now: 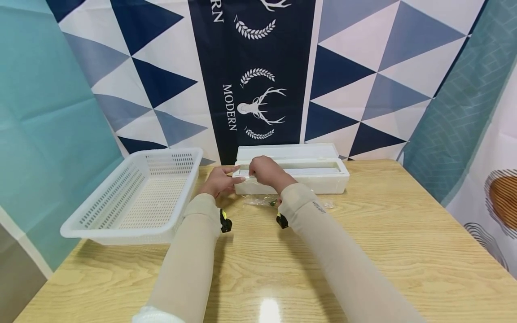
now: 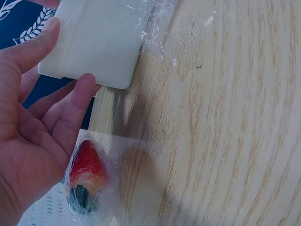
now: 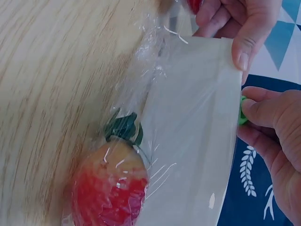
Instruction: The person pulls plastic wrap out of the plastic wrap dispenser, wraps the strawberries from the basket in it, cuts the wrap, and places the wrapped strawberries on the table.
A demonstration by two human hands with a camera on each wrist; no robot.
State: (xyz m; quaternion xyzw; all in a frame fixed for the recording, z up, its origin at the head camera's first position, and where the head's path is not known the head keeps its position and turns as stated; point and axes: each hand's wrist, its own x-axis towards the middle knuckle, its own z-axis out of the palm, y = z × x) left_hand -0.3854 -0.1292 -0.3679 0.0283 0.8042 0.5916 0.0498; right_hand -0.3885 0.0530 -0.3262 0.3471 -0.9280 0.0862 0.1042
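Note:
A long white lidded box [image 1: 291, 183], its lid raised, lies along the table's back edge. My left hand [image 1: 220, 181] grips its left end between fingers and thumb. Over the box's opening, my right hand [image 1: 266, 171] pinches a small green piece [image 3: 243, 111] at the box's top edge. In front of the box, a red and yellow fruit with green leaves [image 3: 110, 188], strawberry-like, lies wrapped in clear film [image 3: 141, 70]. A similar wrapped fruit [image 2: 88, 176] is below my left hand in the left wrist view.
A white slotted plastic basket [image 1: 121, 233] stands left of the box on the wooden table [image 1: 258, 260]. Right behind the box hangs a patterned cloth [image 1: 266, 67] with triangles and deer heads.

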